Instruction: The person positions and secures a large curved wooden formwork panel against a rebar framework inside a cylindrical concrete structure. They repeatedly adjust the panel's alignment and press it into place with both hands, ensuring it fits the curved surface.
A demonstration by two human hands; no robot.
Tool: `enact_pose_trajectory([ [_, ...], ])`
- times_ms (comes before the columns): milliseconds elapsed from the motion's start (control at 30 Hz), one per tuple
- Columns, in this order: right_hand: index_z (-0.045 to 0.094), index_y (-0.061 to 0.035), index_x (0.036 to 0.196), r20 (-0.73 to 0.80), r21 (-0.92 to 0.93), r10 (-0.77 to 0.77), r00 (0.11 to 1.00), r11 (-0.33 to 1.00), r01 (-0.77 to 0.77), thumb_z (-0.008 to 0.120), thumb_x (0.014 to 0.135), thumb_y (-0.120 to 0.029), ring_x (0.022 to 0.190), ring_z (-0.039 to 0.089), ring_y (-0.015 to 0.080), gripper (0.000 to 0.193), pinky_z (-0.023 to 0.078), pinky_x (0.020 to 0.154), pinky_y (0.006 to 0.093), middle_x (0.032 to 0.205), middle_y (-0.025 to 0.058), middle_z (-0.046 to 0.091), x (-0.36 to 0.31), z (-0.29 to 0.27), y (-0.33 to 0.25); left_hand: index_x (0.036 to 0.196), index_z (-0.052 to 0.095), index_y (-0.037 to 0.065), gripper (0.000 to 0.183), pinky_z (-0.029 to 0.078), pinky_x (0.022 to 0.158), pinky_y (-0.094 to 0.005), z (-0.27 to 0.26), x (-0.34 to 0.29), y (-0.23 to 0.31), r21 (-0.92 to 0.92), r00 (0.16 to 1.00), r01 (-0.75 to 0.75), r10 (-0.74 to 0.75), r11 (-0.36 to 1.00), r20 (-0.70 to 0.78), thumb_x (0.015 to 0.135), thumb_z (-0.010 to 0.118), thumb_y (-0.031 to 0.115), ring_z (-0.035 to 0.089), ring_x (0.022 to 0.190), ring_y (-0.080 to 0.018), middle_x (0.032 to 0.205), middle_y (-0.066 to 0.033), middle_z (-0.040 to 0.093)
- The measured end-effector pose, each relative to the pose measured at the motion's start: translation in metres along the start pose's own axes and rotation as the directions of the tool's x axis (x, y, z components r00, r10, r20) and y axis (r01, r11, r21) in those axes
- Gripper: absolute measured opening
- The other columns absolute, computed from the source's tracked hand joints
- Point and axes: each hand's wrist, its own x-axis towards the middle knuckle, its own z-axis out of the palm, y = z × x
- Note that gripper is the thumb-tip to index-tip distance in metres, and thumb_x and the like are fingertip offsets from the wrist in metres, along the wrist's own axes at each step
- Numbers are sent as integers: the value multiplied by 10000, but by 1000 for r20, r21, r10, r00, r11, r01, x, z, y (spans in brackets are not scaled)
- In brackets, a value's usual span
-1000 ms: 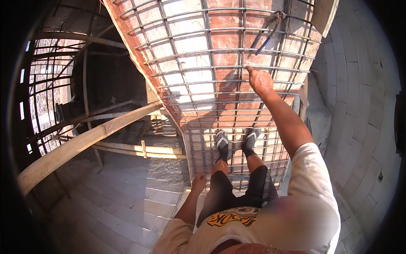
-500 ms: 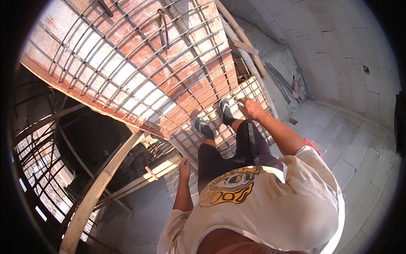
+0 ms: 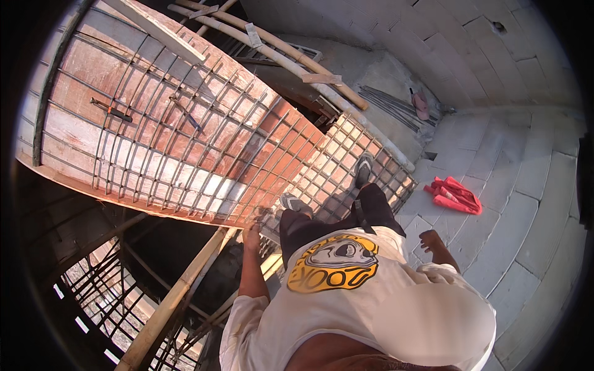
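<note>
Below me a steel bar mesh (image 3: 229, 157) lies over reddish plywood formwork (image 3: 272, 133), and my feet stand on its lower part. My left hand (image 3: 252, 236) is at the near edge of the formwork, seemingly touching it; its fingers are too small and dark to read. Out to my right, my right hand (image 3: 430, 240) hangs above the block floor with its fingers loosely curled and apart, nothing visible in it. A hammer (image 3: 112, 111) with a dark and orange handle lies on the mesh. Beside it rests a pair of pincers (image 3: 185, 113) with dark handles.
A red cloth (image 3: 455, 195) lies on the grey block floor (image 3: 495, 173) to the right. Bamboo poles (image 3: 278, 52) run along the formwork's far side, near a bundle of steel bars (image 3: 396, 106). Left, beyond the formwork edge, a dark drop has a bamboo post (image 3: 173, 297).
My view has turned, bringing the hammer and the whole red cloth into sight. My right hand has moved from by my knee out to the right; my left hand has come to the formwork edge.
</note>
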Motion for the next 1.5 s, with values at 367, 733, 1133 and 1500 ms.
enact_pose_trajectory([
  [367,629,-14,1135,-54,77,-444,895,891,447,582,906,-306,819,671,304,374,557,660,457,981,126,667,62,-168,-132,1168,607,22,278,445,604,-260,189,-108,63,-94,999,21,-25,995,-46,927,584,156,595,747,-134,891,-33,631],
  [733,614,33,1233,-43,-334,-807,589,568,753,553,889,-246,754,703,250,447,545,700,384,899,187,712,-2,-239,-367,1258,581,26,369,473,648,-287,234,-86,60,-232,984,60,-96,971,-151,927,560,189,588,818,-152,1004,-55,643],
  [1133,636,-8,1216,-7,-448,-656,755,677,584,561,900,-281,697,702,222,424,568,577,345,914,162,712,-32,-249,-412,1312,512,57,422,478,792,-360,197,-24,103,-366,966,90,-171,926,-193,913,560,184,614,1029,-221,1131,-88,630],
  [1500,660,-35,1160,457,-889,-491,742,-247,385,598,872,-254,1007,681,275,367,568,798,371,1053,148,703,91,-391,-564,1270,570,31,369,464,777,-321,257,0,139,-434,895,-84,-124,897,-428,961,559,233,602,964,-153,1118,-50,640],
])
